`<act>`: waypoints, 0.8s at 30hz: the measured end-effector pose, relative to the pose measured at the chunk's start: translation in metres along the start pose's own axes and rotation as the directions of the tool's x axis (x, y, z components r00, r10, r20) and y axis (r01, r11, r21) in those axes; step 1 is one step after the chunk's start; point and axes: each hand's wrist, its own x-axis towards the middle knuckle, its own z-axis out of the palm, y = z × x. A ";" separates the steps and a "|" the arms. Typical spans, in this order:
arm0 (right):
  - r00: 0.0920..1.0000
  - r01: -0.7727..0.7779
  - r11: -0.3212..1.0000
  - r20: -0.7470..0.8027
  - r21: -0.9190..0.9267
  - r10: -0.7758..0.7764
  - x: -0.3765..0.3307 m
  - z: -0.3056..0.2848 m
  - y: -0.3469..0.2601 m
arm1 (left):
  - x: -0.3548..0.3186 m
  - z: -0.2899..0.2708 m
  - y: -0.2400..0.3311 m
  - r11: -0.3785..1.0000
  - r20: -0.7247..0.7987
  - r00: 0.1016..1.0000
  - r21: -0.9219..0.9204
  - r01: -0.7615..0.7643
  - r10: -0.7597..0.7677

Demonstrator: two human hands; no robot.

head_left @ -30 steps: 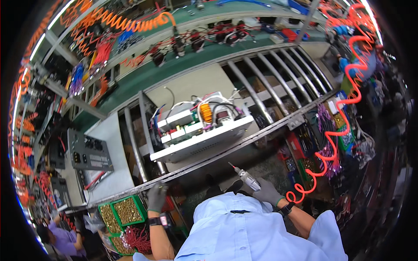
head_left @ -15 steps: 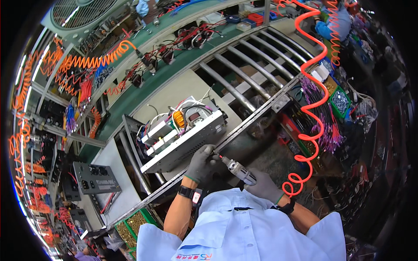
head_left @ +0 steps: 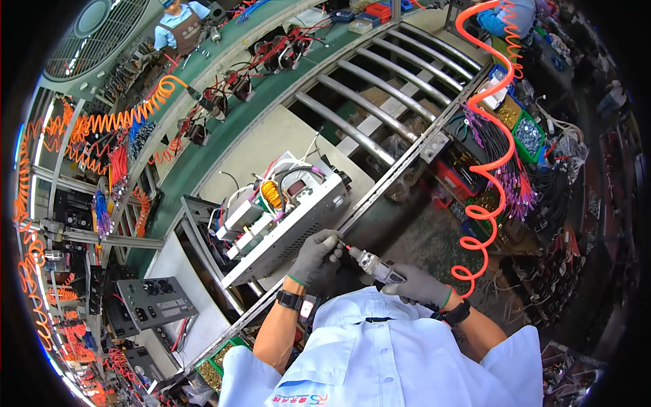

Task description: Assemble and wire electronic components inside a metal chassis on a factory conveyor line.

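Observation:
My left hand [head_left: 317, 259], in a grey glove, is closed beside the near side of an open metal chassis [head_left: 288, 229]. Its fingertips pinch at the tip of an air screwdriver [head_left: 377, 266]; anything between them is too small to make out. My right hand [head_left: 422, 287], gloved too, grips the silvery screwdriver's body, with the tip pointing left toward my left fingers. Inside the chassis are white and purple wires, pale blocks and a yellow-orange coil [head_left: 272, 195]. It rests tilted on a pale board [head_left: 254, 152] over the roller conveyor.
A red coiled air hose [head_left: 489, 169] hangs at my right. Metal rollers [head_left: 359, 129] run beyond the chassis. Bins of small fasteners [head_left: 527, 138] and purple-ended cables [head_left: 505, 173] stand at right. Another grey chassis [head_left: 154, 298] lies at left. A co-worker [head_left: 182, 28] stands across the green bench.
My head view has shifted, bringing a co-worker into sight at the upper left. The screwdriver and my right hand sit slightly farther right; my left fingers remain by the tip.

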 end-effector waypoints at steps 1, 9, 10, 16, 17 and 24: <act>0.998 -0.044 0.999 0.038 0.015 0.044 0.006 0.000 0.001 | 0.000 -0.001 0.004 0.998 -0.052 0.998 0.051 0.030 -0.027; 0.934 0.133 0.953 -0.289 -0.271 -0.212 0.072 0.031 0.011 | 0.003 -0.033 0.051 0.416 -0.053 0.994 0.909 0.009 0.095; 0.927 0.133 0.961 -0.312 -0.241 -0.206 0.082 0.031 0.010 | 0.003 -0.028 0.068 0.386 -0.097 0.980 0.922 0.023 0.174; 0.922 0.083 0.971 -0.354 -0.222 -0.159 0.114 0.045 0.013 | 0.060 -0.027 0.171 -0.369 0.370 0.911 0.885 -0.286 0.183; 0.910 0.085 0.965 -0.375 -0.248 -0.177 0.116 0.049 0.015 | 0.073 -0.029 0.177 -0.541 0.363 0.932 0.785 -0.301 0.010; 0.919 -0.074 0.978 -0.395 -0.195 -0.009 0.117 0.066 -0.010 | 0.127 -0.060 0.176 -0.525 0.634 0.699 0.492 -0.694 -0.330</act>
